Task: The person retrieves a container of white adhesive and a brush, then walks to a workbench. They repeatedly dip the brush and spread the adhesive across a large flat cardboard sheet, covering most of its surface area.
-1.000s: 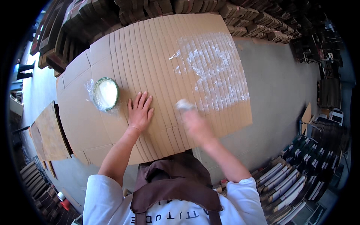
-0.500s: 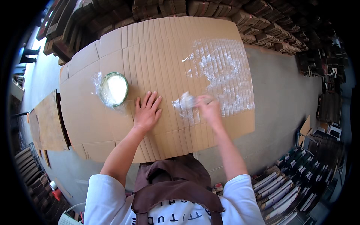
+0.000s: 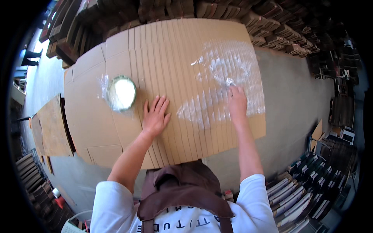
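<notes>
A big room with a grey floor (image 3: 289,97). Closest, a brown apron (image 3: 182,194) over a white shirt (image 3: 112,198). Down on the left, a bit of a pale basket (image 3: 72,225); down on the right, rows of thin, bent pieces (image 3: 289,194). Next, a big brown sheet of cardboard (image 3: 155,54) with lots of folded lines. Flat on the cardboard, near its middle, the left hand (image 3: 154,118), with fingers spread wide and nothing held. Well to the right, the right hand (image 3: 237,104), closed around a small brush (image 3: 229,82), with the whitish end poking out at the top. Cannot tell how tight the squeeze. Left of the left hand, on the cardboard, a round bowl (image 3: 135,95) with a green rim, white stuff (image 3: 123,93) inside and clear, crinkly plastic (image 3: 104,87) beside it. On the right side of the cardboard, around the brush, shiny white smears (image 3: 223,66), with more reaching back toward the left hand. Off to the left, a flat wooden board (image 3: 54,126). Past the far edge, brown stacks (image 3: 268,29). Far away on the left, dark legs (image 3: 31,58) of a person.
</notes>
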A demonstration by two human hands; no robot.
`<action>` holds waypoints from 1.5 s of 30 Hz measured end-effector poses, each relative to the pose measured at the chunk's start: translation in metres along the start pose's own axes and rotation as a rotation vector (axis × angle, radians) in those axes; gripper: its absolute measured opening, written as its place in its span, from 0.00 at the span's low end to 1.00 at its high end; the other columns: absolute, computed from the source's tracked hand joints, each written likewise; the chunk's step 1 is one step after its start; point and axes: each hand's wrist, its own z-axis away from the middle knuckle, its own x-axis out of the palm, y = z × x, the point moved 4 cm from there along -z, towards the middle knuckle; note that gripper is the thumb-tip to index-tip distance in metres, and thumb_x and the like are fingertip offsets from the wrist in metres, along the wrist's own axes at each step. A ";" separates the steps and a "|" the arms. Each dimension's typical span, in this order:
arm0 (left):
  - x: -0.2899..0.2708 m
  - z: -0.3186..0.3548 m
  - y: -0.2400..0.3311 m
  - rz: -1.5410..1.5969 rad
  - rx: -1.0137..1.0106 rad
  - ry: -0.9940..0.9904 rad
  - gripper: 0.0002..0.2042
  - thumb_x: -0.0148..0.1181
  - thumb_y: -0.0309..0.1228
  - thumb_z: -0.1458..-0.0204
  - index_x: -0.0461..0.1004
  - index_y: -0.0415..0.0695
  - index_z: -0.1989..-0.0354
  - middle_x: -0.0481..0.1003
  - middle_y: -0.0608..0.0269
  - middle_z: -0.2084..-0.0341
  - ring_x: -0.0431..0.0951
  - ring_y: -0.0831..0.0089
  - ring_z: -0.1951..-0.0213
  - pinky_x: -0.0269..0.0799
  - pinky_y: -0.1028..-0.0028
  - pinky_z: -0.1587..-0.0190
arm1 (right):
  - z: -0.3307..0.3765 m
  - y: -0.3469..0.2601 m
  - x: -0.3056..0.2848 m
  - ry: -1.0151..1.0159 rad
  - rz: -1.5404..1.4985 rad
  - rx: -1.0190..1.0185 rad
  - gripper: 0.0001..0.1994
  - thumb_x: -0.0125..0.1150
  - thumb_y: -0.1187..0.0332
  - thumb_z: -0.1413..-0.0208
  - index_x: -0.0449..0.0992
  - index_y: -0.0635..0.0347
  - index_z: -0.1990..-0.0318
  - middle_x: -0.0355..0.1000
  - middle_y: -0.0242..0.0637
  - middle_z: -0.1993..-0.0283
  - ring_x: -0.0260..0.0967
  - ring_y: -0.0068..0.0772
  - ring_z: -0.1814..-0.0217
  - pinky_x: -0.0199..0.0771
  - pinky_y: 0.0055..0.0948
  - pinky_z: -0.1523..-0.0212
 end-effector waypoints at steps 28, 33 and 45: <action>0.004 -0.003 0.000 -0.070 -0.030 0.000 0.32 0.59 0.41 0.52 0.63 0.48 0.36 0.58 0.62 0.32 0.52 0.61 0.30 0.42 0.41 0.33 | -0.123 0.029 0.021 -0.025 0.143 -0.167 0.13 0.45 0.64 0.35 0.73 0.63 0.55 0.72 0.51 0.53 0.69 0.53 0.51 0.69 0.45 0.51; 0.009 0.003 0.000 -0.053 -0.025 -0.020 0.33 0.60 0.41 0.53 0.62 0.48 0.36 0.58 0.62 0.32 0.52 0.61 0.30 0.42 0.41 0.33 | -0.168 0.089 -0.139 0.186 -0.053 0.429 0.12 0.46 0.69 0.36 0.73 0.65 0.52 0.72 0.51 0.54 0.71 0.48 0.50 0.73 0.41 0.53; 0.012 0.000 -0.003 -0.084 -0.014 -0.011 0.32 0.56 0.41 0.51 0.62 0.46 0.35 0.58 0.60 0.32 0.52 0.58 0.30 0.41 0.41 0.33 | -0.122 0.136 -0.125 0.195 0.051 0.239 0.14 0.46 0.64 0.36 0.73 0.65 0.55 0.71 0.55 0.52 0.69 0.53 0.46 0.68 0.42 0.47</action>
